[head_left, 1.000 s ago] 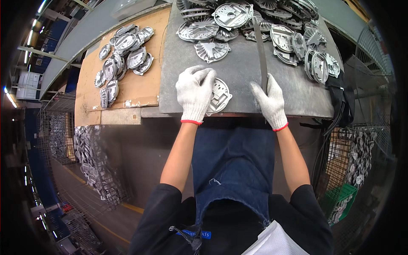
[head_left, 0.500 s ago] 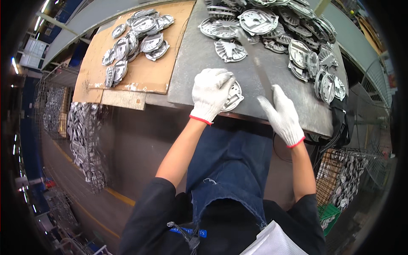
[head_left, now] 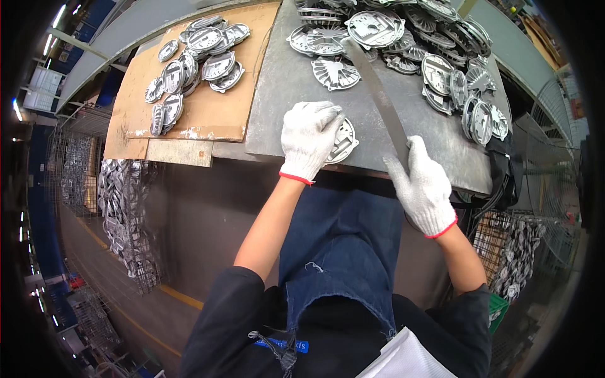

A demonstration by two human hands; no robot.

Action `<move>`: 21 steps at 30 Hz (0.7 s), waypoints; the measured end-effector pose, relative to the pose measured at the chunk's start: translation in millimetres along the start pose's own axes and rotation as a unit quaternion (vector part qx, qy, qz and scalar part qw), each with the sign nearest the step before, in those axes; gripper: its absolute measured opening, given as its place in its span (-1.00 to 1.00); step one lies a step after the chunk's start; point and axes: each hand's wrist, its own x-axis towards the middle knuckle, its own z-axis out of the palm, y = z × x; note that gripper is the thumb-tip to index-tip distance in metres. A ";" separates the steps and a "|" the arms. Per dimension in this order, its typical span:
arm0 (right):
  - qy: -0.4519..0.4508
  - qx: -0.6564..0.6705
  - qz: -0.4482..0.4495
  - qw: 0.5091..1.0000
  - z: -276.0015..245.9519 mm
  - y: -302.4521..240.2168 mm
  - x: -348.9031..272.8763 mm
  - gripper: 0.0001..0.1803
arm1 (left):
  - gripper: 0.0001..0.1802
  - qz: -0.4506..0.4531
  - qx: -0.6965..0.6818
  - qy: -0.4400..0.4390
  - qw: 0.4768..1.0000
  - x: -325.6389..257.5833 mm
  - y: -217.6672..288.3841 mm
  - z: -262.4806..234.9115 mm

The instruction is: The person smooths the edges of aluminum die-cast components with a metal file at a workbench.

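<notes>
My left hand [head_left: 310, 135], in a white knit glove with a red cuff, is closed on a round cast-metal part [head_left: 343, 142] at the near edge of the metal table. Its fingers cover the part's left side; the right side shows cut-outs and a raised rim. To the right, my gloved right hand [head_left: 423, 188] is closed at the near end of a long flat metal file [head_left: 380, 94]. The grip end is hidden in the glove. Slanting away to the far left, the file's blade passes right of the held part, apart from it.
Similar metal castings are heaped at the back right of the grey table [head_left: 277, 113]. Another group of castings [head_left: 205, 39] lies on a cardboard sheet [head_left: 220, 116] at left. Wire cages [head_left: 126, 214] of parts stand below on both sides. A green crate [head_left: 498, 312] is at lower right.
My right hand has drawn slightly nearer to me and the file, blurred before, shows sharply now. My left hand stays on the metal part. The whole view has shifted slightly.
</notes>
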 end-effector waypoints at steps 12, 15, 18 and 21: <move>-0.056 -0.017 0.020 0.998 21.1 8.5 -2.7 -0.60 | -0.77 -0.046 -0.010 -0.033 0.998 0.8 1.7 -3.2; -0.164 0.001 0.032 0.986 21.7 10.4 5.4 -0.54 | -0.80 -0.039 0.014 -0.052 0.998 4.7 -0.3 -3.2; -0.135 0.071 0.108 0.982 25.9 1.5 34.9 -0.45 | -0.78 -0.061 -0.004 -0.059 0.996 7.2 10.0 -3.6; -0.163 0.126 0.120 0.971 45.8 4.4 70.2 -0.36 | -0.73 -0.073 -0.036 -0.116 0.990 15.1 9.3 -11.3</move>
